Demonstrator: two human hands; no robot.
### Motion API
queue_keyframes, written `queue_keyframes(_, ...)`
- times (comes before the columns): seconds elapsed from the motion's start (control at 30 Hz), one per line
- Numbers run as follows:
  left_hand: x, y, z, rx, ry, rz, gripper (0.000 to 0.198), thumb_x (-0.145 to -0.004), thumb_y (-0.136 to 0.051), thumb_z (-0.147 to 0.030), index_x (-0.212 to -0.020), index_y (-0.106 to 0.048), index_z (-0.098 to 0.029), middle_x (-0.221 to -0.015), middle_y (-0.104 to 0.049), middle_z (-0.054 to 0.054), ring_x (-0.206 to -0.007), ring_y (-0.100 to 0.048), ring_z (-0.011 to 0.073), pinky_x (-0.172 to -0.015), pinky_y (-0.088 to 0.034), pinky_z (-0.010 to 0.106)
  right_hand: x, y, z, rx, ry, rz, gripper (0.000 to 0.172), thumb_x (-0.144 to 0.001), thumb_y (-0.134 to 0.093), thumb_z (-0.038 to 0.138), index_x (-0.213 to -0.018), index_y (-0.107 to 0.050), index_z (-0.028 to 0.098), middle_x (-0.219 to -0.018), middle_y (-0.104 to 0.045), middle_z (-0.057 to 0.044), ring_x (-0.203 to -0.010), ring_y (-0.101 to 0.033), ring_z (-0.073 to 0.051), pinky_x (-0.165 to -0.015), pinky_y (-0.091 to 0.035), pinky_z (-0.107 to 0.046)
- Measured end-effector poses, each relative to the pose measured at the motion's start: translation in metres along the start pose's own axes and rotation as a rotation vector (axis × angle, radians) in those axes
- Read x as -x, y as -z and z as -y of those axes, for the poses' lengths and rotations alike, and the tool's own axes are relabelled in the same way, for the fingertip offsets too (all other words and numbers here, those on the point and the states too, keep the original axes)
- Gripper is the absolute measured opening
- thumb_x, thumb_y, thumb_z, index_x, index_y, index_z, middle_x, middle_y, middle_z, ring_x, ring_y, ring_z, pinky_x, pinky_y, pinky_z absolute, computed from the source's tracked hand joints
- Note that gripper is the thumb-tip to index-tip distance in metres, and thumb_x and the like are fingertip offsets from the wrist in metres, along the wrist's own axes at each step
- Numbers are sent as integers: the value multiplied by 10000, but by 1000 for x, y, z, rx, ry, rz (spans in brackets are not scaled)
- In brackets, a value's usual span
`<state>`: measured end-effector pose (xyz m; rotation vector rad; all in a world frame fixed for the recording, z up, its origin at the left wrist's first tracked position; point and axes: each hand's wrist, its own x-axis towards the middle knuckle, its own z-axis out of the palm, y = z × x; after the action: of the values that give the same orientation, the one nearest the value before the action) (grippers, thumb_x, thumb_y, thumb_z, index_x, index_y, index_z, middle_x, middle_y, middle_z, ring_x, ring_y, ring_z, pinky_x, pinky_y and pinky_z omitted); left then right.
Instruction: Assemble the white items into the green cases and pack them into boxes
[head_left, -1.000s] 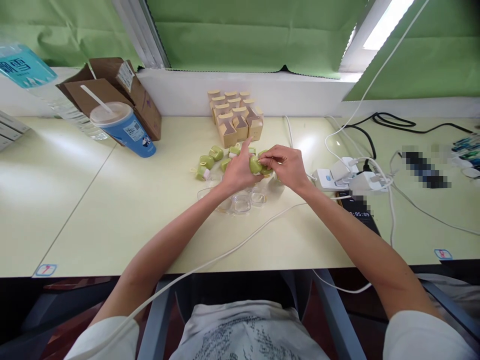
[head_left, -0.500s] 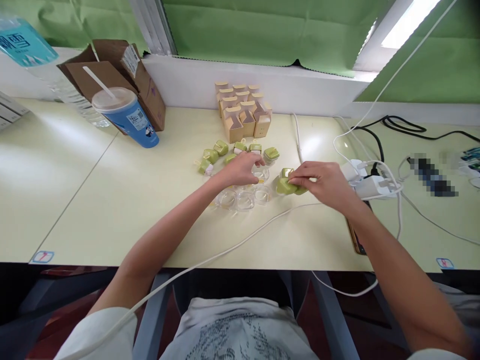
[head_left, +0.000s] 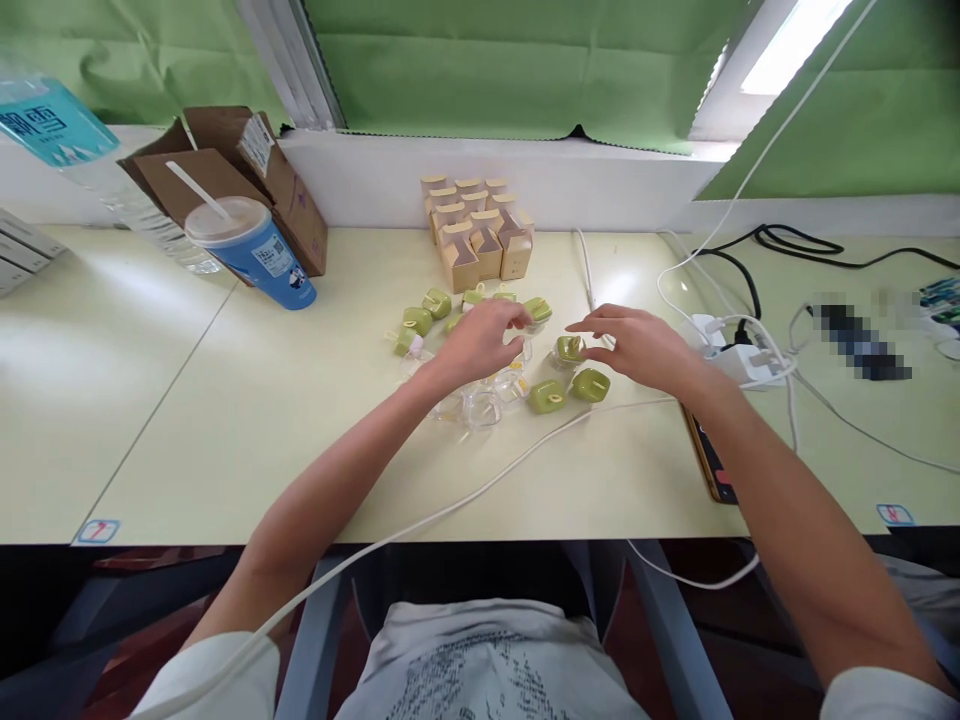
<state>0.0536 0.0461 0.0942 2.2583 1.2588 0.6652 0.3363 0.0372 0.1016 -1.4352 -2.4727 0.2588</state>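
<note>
Several clear plastic cups (head_left: 482, 407) lie in a cluster on the pale table, partly under my left hand (head_left: 486, 340). That hand has its thumb and fingers apart, with nothing visible between them. My right hand (head_left: 630, 345) is open too, its fingers beside a green-topped piece (head_left: 570, 349). Two green pieces lie in front of it, one on the left (head_left: 547, 396) and one on the right (head_left: 591, 385). Behind my left hand, several more green pieces (head_left: 418, 320) sit in a loose arc, some partly hidden by the hand.
Small open cardboard boxes (head_left: 480, 240) stand by the wall. A blue cup (head_left: 259, 255), a brown box (head_left: 304, 215) and a large bottle (head_left: 56, 120) are at the left. White chargers (head_left: 739, 365), cables and a phone (head_left: 709, 460) lie right; one white cable (head_left: 480, 487) crosses in front.
My right hand has let go of the green pieces, which now lie spread apart, and its fingers have opened. Some clear cups near my left hand have shifted.
</note>
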Motion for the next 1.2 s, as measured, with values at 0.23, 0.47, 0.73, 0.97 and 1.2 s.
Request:
queue_keyframes(0.23,-2,-4,0,-29,37,16,215,-955,-608,-121,-1094,-747,-209,-1219,-828,84,-1148,-759,275,-1047,-597,440,-25,-24,-6,-100,4,22,203,-985,-648,224,-921,-841,210,-976,-805,-92,-800,-729,-235,-783,-557,-380)
queue_keyframes(0.47,-48,-26,-3,-203,176,47,441,-989,-662,-101,-1428,-614,-111,-1508,-706,210,-1424,-667,335,-1116,-562,412,-67,-14,-4,185,-154,209,155,-893,-689,169,-935,-826,228,-972,-831,-91,-834,-725,-253,-672,-480,-346)
queue_keyframes(0.73,-69,-36,1,-250,156,79,476,-964,-777,-184,-1410,-627,-111,-1361,-760,209,-1405,-667,373,-990,-578,415,-95,-2,2,231,-398,243,265,-876,-814,191,-1141,-823,206,-999,-821,-121,-691,-747,-232,-630,-499,-334)
queue_keyframes(0.97,-69,-28,13,-7,94,181,441,-811,-728,-41,-1221,-624,-162,-1342,-767,158,-1215,-735,314,-948,-579,395,-93,-12,-3,-3,-149,318,255,-1035,-707,372,-1248,-769,246,-1035,-778,-71,-574,-659,-177,-664,-494,-354)
queue_keyframes(1.2,-74,-34,20,77,133,147,470,-753,-797,-94,-1151,-573,-205,-1262,-756,99,-1170,-708,295,-892,-529,371,-95,-33,-10,157,55,180,270,-1055,-576,158,-1218,-781,221,-1078,-793,-122,-941,-718,-278,-738,-407,-342)
